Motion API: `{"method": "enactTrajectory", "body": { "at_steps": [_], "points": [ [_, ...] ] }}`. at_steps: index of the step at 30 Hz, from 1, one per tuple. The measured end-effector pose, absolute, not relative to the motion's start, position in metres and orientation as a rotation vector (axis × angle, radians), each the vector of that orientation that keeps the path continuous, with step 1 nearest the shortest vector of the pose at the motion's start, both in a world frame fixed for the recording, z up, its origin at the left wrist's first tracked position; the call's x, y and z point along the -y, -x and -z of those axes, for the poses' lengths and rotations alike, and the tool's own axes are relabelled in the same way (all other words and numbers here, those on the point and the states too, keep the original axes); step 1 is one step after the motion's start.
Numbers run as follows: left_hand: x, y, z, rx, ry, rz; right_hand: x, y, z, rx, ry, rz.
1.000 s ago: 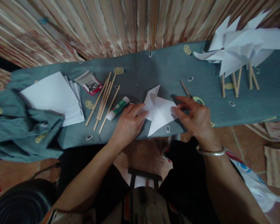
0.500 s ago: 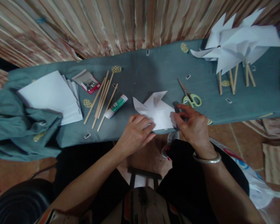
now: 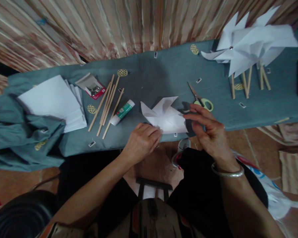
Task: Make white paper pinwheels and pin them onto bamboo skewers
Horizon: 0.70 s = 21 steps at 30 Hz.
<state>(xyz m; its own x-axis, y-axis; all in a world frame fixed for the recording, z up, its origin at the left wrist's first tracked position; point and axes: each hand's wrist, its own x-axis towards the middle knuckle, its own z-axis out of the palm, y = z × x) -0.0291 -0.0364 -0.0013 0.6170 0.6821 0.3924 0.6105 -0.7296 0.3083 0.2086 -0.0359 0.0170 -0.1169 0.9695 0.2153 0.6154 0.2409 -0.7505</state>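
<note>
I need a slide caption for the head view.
Left hand on folded paper, right hand near scissors, glue stick to the left.

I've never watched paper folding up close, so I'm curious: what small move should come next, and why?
Probably steadying the right side of the white, pinwheel-shaped folded paper with the right hand: its open fingers are beside that edge, while the left hand has its fingers bunched at the near left edge, so the light sheet might otherwise slide.
</note>
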Motion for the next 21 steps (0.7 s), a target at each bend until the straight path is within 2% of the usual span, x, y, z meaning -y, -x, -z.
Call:
{"method": "enactTrajectory", "body": {
  "at_steps": [11, 21],
  "points": [
    [0.037, 0.03, 0.001, -1.118, -2.671, -0.764, 0.036, -0.218, -0.006, 1.989, 1.506, -0.613],
    [0.037, 0.029, -0.004, -1.089, -2.698, -0.728, 0.031, -0.21, -0.009, 1.78, 1.405, -0.963]
  ]
}}
